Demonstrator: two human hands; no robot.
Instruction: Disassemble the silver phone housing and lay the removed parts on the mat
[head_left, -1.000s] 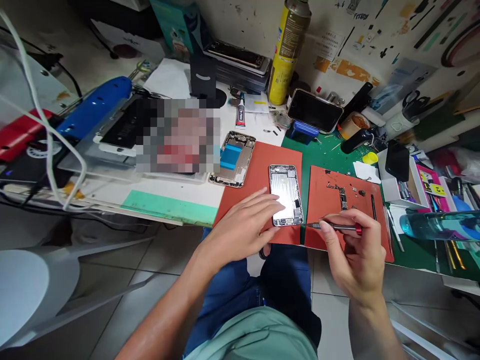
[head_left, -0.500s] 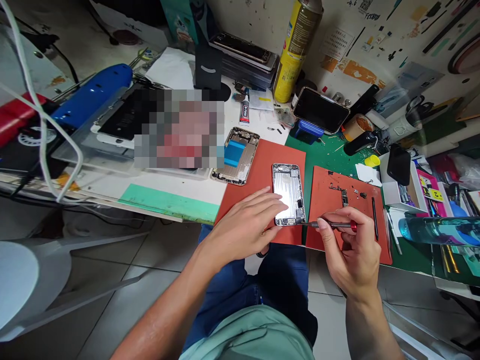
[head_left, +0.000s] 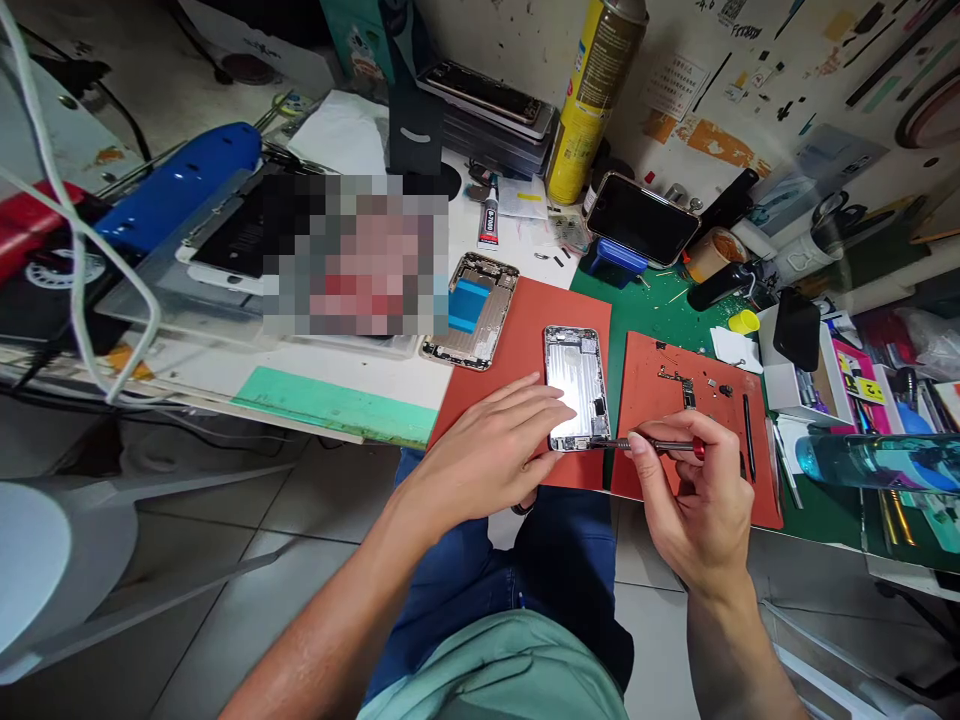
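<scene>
A silver phone housing (head_left: 574,385) without its screen lies face up on an orange-red mat (head_left: 534,305). My left hand (head_left: 499,440) rests flat across its lower left side, fingers stretched over the frame, thumb by the bottom edge. In my right hand (head_left: 694,500) is a slim dark screwdriver (head_left: 664,446) with a red end, pinched between thumb and fingers. Its tip points left and reaches the housing's lower right corner area; exact contact is too small to tell. Beside it on the left lies another phone housing (head_left: 480,310) with a blue strip.
On the right, a second orange-red mat (head_left: 645,370) bears small phone parts and a black stick tool (head_left: 748,438). Behind stand a propped phone (head_left: 643,220), a yellow spray can (head_left: 596,100) and a glue tube (head_left: 488,220). A blue bottle (head_left: 877,460) lies at the right.
My right hand has shifted slightly left with the screwdriver, and its tip now overlaps the housing's bottom edge. My left hand and the housing have stayed in place.
</scene>
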